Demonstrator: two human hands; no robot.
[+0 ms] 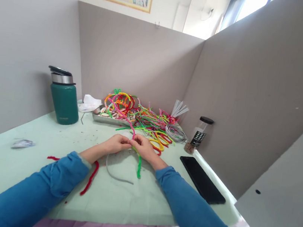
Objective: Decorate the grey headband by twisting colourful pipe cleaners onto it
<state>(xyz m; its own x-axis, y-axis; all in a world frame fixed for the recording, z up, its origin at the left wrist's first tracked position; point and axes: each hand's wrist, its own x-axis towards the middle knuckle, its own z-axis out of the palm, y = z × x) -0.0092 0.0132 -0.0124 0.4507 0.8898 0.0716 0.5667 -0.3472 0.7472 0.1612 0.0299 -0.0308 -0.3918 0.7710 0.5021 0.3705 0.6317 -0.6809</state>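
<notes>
Pinched closed, the grip of the left hand (117,143) and that of the right hand (143,149) meet fingertip to fingertip on a pink pipe cleaner (125,117), with a green pipe cleaner (139,167) emerging from beneath the right fingers; exactly how the two strands cross between the fingers is hidden. Both lie over the middle of the desk (115,208), whose near edge runs beneath the forearms. Upright panels bound the left, back and right, so the widest room for moving lies between the hands and that near edge, where a thin grey wire (120,179) curves and a red pipe cleaner (90,181) lies just beside the left forearm. Forward, a metal tray (111,121) and a heap of coloured pipe cleaners (151,118) crowd the space; a phone (201,178) borders the right side, and a green bottle (64,102) stands well apart at the left. Both forearms, in blue sleeves, converge from the lower corners, wrists low, backs of the hands mostly upward. From the fingers, the pink strand's long axis slants away and leftward toward the tray, while the green end points back toward the person, leaning slightly right.
</notes>
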